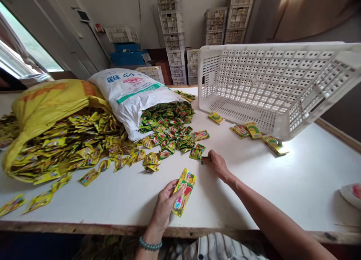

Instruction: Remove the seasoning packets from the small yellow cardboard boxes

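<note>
Near the table's front edge, my left hand [167,203] holds a yellow and green packet [184,192] upright, thumb across its front. My right hand [217,163] is closed on a small green packet [205,160] at the table surface, right of the loose green packets [197,151]. A pile of green packets [169,120] spills from a white sack [135,94]. To its left, small yellow packets [81,143] pour out of a yellow sack [53,94].
A white plastic crate [270,83] lies on its side at the back right, with several larger yellow packets [254,130] before its rim. A white and pink object [352,194] sits at the right edge. Stacked crates [173,38] stand behind the white table [113,203].
</note>
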A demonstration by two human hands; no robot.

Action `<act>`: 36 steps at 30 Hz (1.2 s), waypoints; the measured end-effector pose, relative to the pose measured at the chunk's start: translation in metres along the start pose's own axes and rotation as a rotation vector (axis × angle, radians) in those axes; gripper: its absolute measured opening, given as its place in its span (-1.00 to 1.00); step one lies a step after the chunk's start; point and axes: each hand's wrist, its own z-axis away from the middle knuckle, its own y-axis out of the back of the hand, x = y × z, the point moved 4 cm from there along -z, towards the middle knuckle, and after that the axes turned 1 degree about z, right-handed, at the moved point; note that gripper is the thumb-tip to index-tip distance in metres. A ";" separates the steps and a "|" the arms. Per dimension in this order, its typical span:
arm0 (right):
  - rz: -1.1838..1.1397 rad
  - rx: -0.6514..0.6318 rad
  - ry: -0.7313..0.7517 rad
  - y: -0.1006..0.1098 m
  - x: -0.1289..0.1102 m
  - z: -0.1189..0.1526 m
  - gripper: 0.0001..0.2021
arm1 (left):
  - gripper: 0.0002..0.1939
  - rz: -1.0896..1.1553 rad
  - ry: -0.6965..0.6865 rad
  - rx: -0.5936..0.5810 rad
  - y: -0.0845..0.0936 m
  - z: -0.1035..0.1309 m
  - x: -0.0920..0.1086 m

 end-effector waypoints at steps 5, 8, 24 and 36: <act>-0.853 -0.261 -0.003 -0.006 -0.032 0.035 -0.66 | -0.47 -0.095 -0.021 0.049 0.008 -0.003 0.001; -0.923 -0.446 0.041 -0.014 -0.053 0.045 -0.66 | -0.45 -0.107 -0.014 -0.006 0.006 -0.001 0.002; -0.447 -0.454 0.193 -0.009 -0.087 0.061 -0.64 | -0.37 -0.173 0.010 0.025 0.013 0.002 -0.001; -0.380 -0.792 0.309 -0.018 -0.105 0.082 -0.53 | -0.45 -0.099 -0.011 0.003 0.006 0.009 -0.006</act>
